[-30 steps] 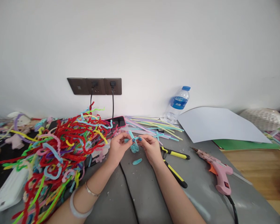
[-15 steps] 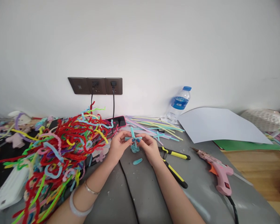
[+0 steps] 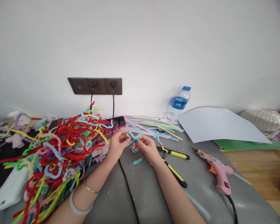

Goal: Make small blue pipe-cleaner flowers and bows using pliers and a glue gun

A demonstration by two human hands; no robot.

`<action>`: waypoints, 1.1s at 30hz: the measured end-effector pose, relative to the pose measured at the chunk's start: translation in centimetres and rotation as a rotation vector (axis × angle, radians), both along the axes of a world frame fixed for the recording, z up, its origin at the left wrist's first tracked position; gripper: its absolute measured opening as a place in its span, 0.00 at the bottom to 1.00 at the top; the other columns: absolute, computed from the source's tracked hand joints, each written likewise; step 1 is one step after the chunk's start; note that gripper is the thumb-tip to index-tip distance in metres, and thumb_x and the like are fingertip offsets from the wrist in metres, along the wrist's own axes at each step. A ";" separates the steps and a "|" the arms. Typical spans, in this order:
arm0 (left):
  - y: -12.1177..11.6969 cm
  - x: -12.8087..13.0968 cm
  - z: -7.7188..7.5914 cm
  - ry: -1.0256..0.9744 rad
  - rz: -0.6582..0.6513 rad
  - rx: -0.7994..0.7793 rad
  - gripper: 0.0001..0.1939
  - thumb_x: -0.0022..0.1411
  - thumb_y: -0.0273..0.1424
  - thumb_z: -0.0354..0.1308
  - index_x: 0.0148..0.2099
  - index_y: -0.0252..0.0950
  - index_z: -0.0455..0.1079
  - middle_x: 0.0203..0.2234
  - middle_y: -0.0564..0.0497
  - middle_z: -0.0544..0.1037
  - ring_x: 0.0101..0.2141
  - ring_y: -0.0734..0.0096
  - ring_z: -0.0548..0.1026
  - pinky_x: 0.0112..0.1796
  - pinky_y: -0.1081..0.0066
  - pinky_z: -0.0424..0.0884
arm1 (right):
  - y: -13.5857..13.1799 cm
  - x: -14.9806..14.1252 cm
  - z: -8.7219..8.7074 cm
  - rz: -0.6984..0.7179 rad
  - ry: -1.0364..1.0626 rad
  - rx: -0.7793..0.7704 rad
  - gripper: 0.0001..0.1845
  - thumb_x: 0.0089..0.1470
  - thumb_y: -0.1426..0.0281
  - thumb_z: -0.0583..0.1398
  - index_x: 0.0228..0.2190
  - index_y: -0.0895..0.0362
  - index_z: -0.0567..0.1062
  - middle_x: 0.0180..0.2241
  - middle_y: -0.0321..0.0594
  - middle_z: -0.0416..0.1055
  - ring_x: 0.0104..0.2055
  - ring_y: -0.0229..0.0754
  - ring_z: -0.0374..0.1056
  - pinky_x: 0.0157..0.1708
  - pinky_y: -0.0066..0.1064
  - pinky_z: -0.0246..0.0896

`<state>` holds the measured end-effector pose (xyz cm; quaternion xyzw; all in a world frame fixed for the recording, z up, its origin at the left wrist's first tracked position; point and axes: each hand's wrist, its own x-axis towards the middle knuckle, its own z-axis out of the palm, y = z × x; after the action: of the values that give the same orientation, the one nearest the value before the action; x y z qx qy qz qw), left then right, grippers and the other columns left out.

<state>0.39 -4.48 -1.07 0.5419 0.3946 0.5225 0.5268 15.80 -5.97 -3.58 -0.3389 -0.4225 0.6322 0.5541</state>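
Note:
Between the fingertips of my left hand and my right hand is a light blue pipe cleaner cross, its arms spread in an X. Both hands pinch it near the middle. Just below it, partly hidden by my fingers, lies a curled light blue pipe cleaner piece. A short blue pipe cleaner piece rests on the grey table nearer to me. Another blue pipe cleaner cross lies past my right hand. Yellow-and-black pliers sit spread beside my right wrist.
A big tangle of coloured pipe cleaners covers the left. Straight pastel pipe cleaners lie at the back, near a phone and a water bottle. On the right are white paper and a pink glue gun. A black cable crosses the table.
The blue cross has turned in my fingers, from an upright plus shape to a slanted X. My right fingers have shifted slightly left over the curled piece.

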 end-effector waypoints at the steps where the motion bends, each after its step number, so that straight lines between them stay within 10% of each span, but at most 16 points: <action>1: 0.0 0.0 -0.1 -0.003 0.005 0.000 0.12 0.50 0.33 0.67 0.36 0.36 0.71 0.28 0.51 0.78 0.31 0.70 0.76 0.33 0.73 0.71 | 0.0 0.0 0.0 -0.001 0.001 -0.004 0.15 0.45 0.59 0.70 0.27 0.57 0.76 0.23 0.36 0.75 0.23 0.36 0.71 0.25 0.26 0.67; 22: -0.1 0.1 0.0 0.051 -0.105 0.073 0.10 0.53 0.34 0.65 0.36 0.36 0.70 0.30 0.52 0.75 0.30 0.71 0.74 0.33 0.72 0.71 | -0.2 0.1 0.3 0.004 -0.036 0.030 0.15 0.50 0.57 0.67 0.28 0.55 0.72 0.20 0.33 0.73 0.21 0.35 0.68 0.21 0.24 0.61; 33: -0.3 -0.7 1.1 0.377 -0.006 0.444 0.03 0.56 0.25 0.58 0.34 0.38 0.70 0.32 0.50 0.76 0.28 0.72 0.72 0.27 0.75 0.67 | -0.2 0.2 0.4 0.005 -0.106 0.084 0.16 0.51 0.56 0.66 0.26 0.55 0.71 0.17 0.31 0.69 0.18 0.34 0.62 0.19 0.25 0.55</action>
<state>-0.33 -4.76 -0.02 0.7328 0.3599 0.4845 0.3143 15.96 -6.18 -3.20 -0.3474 -0.4783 0.5963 0.5430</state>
